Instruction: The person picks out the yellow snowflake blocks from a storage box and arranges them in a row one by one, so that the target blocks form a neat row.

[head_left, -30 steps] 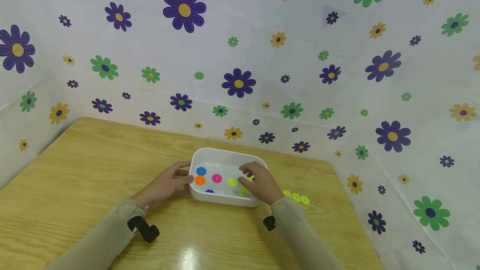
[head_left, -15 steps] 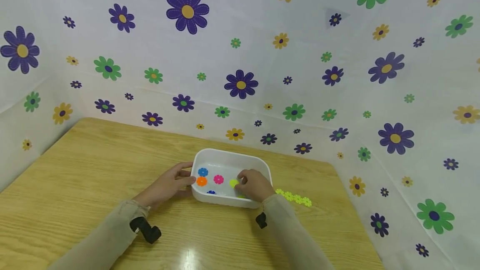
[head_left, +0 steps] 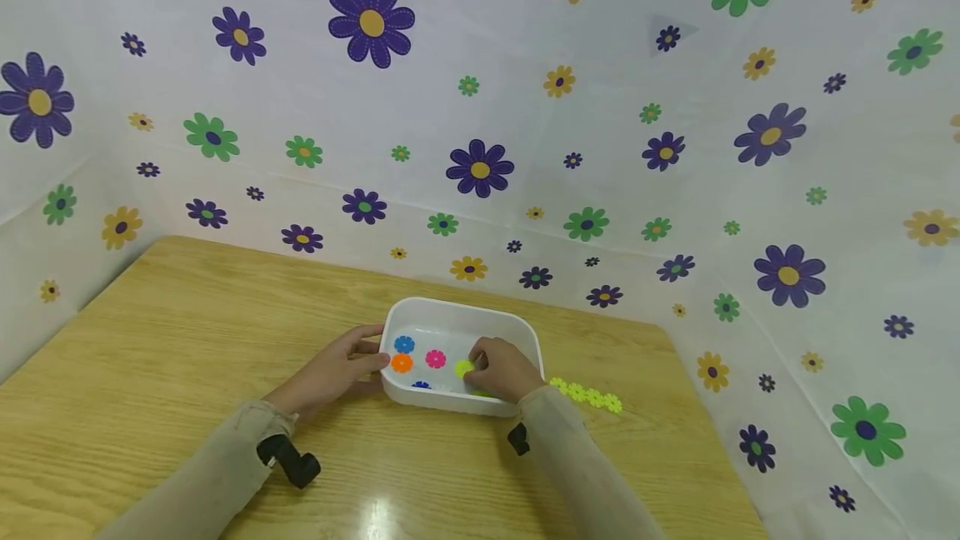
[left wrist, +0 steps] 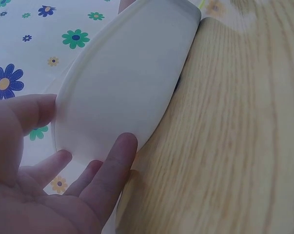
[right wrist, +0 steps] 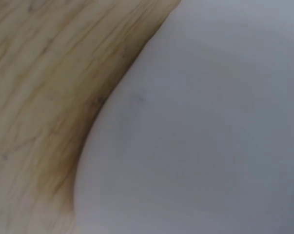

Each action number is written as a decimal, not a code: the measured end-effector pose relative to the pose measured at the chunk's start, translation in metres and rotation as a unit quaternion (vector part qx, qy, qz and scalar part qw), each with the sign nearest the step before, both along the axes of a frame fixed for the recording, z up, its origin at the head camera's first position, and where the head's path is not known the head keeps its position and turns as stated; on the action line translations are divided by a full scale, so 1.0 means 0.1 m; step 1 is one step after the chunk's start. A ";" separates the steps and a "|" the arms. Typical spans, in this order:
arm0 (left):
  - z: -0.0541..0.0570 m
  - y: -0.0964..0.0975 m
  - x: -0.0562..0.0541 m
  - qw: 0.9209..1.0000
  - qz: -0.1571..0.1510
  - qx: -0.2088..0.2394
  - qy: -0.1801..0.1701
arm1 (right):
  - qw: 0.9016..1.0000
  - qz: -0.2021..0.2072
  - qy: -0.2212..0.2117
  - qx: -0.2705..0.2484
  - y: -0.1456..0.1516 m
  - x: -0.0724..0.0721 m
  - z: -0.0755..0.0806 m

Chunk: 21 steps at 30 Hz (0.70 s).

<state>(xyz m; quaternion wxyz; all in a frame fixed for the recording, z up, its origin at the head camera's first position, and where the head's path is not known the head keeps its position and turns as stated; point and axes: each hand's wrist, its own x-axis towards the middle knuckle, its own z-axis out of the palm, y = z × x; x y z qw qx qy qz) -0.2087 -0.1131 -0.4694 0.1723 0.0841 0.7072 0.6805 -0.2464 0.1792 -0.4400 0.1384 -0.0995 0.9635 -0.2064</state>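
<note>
A white plastic tray stands on the wooden table, with loose snowflake discs inside. My left hand holds the tray's left end; the left wrist view shows its fingertips against the outer wall and rim. My right hand is inside the tray at the right, thumb and index finger bent together at a yellow snowflake disc. Its hold is partly hidden by the hand. Left of it lie a pink disc, an orange disc, a light blue disc and a dark blue disc.
To the right of the tray, several yellow discs joined in a row lie on the table. A white flower-printed cloth hangs behind and at both sides. The right wrist view shows only the tray's outer wall and table.
My right hand has lowered into the tray and moved slightly left, its fingers closing together at the yellow disc. The left hand stays at the tray's left end.
</note>
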 end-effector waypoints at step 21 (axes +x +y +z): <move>0.02 0.00 0.01 1.000 -0.001 -0.008 0.005 | 0.996 0.003 -0.047 -0.073 -0.01 -0.04 0.00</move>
